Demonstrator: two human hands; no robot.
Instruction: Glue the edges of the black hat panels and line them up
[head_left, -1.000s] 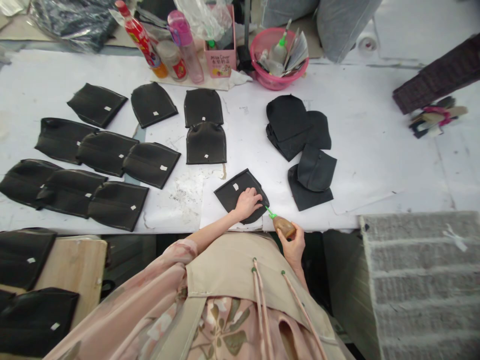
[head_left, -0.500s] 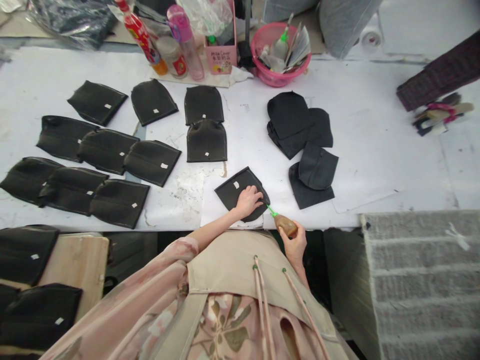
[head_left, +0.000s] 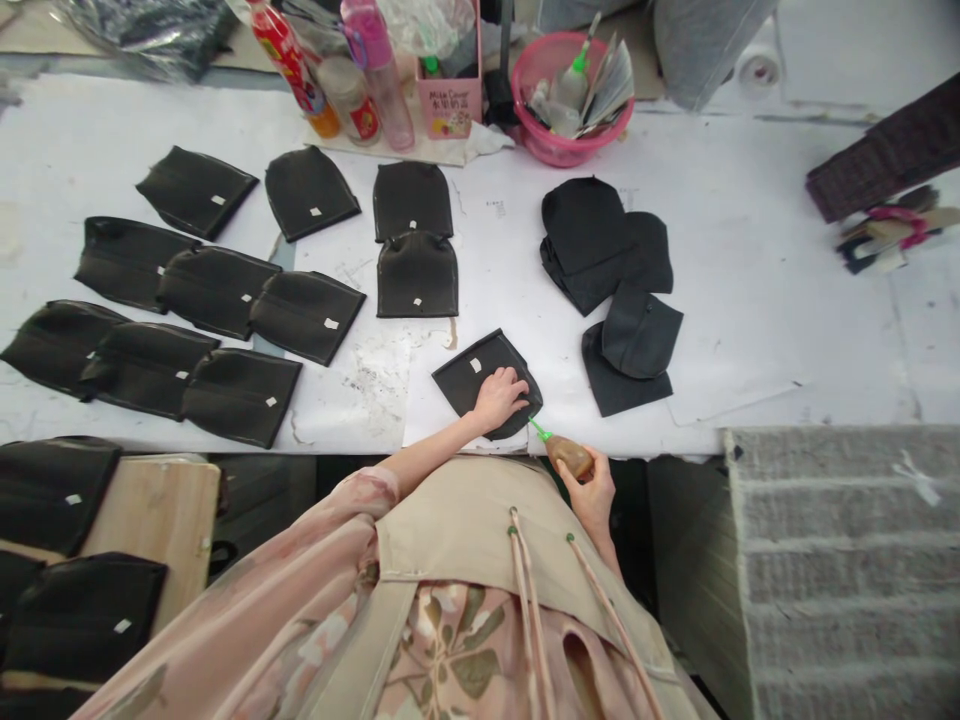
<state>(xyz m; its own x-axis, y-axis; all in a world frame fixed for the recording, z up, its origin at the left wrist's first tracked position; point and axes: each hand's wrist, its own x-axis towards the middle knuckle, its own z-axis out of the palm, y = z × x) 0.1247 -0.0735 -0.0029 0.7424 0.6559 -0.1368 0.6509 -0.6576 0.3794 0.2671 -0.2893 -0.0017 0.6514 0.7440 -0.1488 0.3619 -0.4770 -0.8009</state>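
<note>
My left hand (head_left: 501, 400) lies on a black fabric piece (head_left: 469, 370) with a small white tag, its fingers spread near the curved right edge. In my right hand (head_left: 592, 485) is a squeeze bottle (head_left: 570, 457) of brownish contents with a green nozzle. The nozzle tip meets the rounded edge of the piece, just beside my left fingertips. To the right lie loose black cut pieces (head_left: 641, 335), overlapping each other, with another overlapping pile (head_left: 585, 225) behind them.
Several tagged black pieces (head_left: 214, 290) lie in rows on the left of the white table. More rest on a wooden board (head_left: 161, 510) at lower left. Bottles (head_left: 379, 85), a pink box (head_left: 448, 105) and a pink basin (head_left: 574, 150) stand at the back. A grey textile-covered block (head_left: 840, 560) is at right.
The nozzle tip has shifted slightly along the curved edge toward me. My left hand stays on the piece. The whole view has shifted a little.
</note>
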